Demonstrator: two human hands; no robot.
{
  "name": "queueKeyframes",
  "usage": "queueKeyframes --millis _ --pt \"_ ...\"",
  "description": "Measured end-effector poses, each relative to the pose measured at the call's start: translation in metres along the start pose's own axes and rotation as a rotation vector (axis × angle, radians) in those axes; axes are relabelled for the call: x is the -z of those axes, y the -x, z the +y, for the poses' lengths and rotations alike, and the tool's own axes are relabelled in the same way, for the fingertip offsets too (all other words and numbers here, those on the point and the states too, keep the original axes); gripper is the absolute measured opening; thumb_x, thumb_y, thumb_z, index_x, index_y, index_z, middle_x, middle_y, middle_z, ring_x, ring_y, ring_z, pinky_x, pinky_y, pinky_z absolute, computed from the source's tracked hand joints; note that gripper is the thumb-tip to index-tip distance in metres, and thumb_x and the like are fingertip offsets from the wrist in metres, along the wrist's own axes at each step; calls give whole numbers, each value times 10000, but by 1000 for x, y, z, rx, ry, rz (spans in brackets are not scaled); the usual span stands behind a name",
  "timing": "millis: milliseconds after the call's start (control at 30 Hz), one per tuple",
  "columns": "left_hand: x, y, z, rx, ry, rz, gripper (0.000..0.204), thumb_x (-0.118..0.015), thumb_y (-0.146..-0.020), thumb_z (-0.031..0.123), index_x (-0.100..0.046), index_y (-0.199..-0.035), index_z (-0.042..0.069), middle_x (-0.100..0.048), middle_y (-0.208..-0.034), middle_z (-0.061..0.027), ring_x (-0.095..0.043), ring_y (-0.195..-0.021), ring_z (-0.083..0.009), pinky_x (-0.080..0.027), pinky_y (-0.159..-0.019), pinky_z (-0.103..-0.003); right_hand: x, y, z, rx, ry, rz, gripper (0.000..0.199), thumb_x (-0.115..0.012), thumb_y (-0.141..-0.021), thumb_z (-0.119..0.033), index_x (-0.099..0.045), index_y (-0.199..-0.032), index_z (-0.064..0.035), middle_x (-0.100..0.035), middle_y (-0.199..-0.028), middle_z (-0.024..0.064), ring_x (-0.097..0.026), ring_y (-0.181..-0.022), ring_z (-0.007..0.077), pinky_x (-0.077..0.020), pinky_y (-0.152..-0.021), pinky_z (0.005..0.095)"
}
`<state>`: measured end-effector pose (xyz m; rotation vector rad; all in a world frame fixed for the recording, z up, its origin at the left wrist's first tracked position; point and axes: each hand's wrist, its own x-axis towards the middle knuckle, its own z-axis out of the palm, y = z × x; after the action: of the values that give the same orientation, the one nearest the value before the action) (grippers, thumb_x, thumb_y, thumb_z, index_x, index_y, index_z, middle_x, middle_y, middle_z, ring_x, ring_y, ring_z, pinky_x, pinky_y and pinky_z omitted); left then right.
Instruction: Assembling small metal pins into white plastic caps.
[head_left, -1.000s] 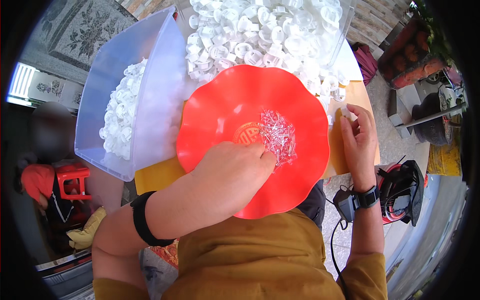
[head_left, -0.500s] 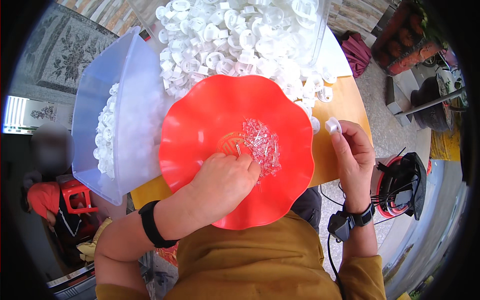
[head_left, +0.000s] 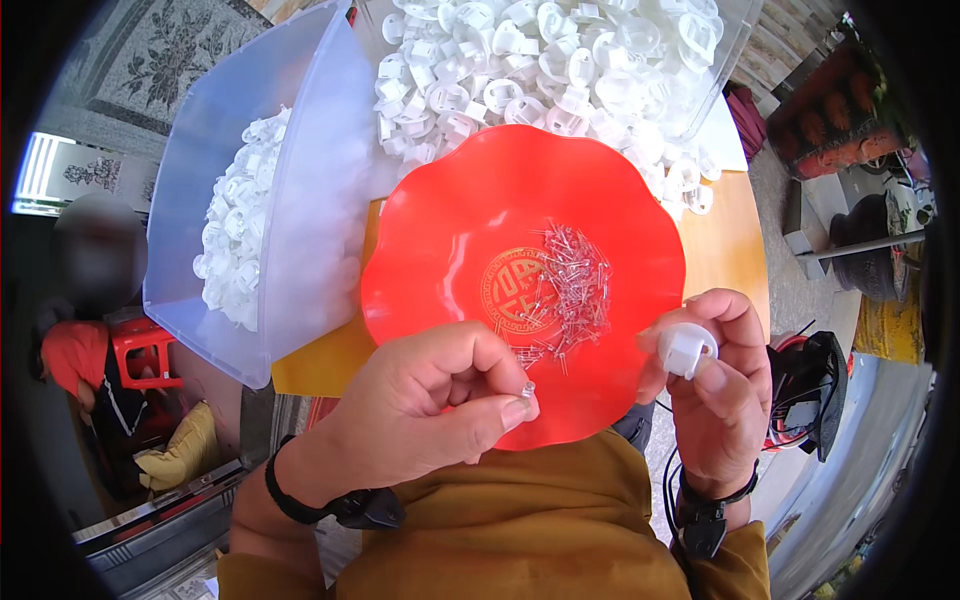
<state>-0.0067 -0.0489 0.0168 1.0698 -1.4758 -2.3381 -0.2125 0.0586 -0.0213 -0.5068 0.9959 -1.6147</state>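
Clear plastic, tiny: that is what I am pinching in the left hand (head_left: 415, 415), a small transparent component (head_left: 528, 391) with thin leads, nipped between thumb and forefinger tip while the other fingers are curling in loosely. I am holding it just over the near rim of the red dish (head_left: 440, 250), probably so that a dropped piece falls back into the dish rather than onto my lap.

To the right of the dish's near rim, the right hand (head_left: 715, 385) is gripping a small white plastic cap (head_left: 686, 348), thumb beneath and fingers wrapped around its far side. Its open face is turning toward the left hand, an orientation that suits bringing the two parts together. The two pieces are near but not touching.

Inside the dish, right of its gold centre emblem, a loose heap of clear components (head_left: 570, 285) is lying within short reach of both hands. The scalloped wall is keeping them from rolling off.

Under the dish, a yellow-orange tabletop (head_left: 735, 240) is showing at the right edge.

Beyond the dish's far rim, a clear tub (head_left: 735, 60) is holding a deep pile of white caps (head_left: 540, 70), with some spilling toward the dish. Left of the dish, a pale blue bin (head_left: 310, 190) is sitting tilted, more white parts (head_left: 235, 245) banked against its left wall. Whether those differ from the tub's caps, I cannot tell.
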Motion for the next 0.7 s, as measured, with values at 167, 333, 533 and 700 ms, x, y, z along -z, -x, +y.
queueKeyframes --millis 167,333,533,700 --pt "8 6 -16 -183 10 13 73 -559 -828 -30 -515 -873 6 -556 -973 -118 -516 -753 -65 -423 -627 -217 -24 -4 7 -343 -132 -261 422 -478 -869 -79 -411 -1279 -6 -588 -1093 179 -590 -819 162 -484 -801 312" --pt "19 13 -18 -391 -234 94 86 -585 -806 -20 -534 -857 26 -460 -1148 -132 -513 -861 -91 -421 -740 -251 -41 -6 18 -423 -230 -313 348 -462 -890 -108 -448 -1220 3 -593 -1044 155 -575 -826 162 -475 -780 299" --pt "16 8 -22 -394 -103 134 98 -595 -803 -6 -554 -864 59 -404 -1248 -111 -495 -981 -116 -410 -872 -299 -43 -8 29 -536 -211 -349 247 -475 -923 -183 -494 -1099 -11 -584 -969 83 -521 -776 123 -447 -723 267" --pt "16 -2 -35 -366 166 94 95 -596 -807 12 -568 -868 79 -434 -1246 -92 -487 -1005 -122 -401 -897 -310 -50 -10 29 -553 -94 -375 210 -525 -930 -162 -508 -1089 -26 -569 -938 18 -478 -768 55 -405 -692 214"
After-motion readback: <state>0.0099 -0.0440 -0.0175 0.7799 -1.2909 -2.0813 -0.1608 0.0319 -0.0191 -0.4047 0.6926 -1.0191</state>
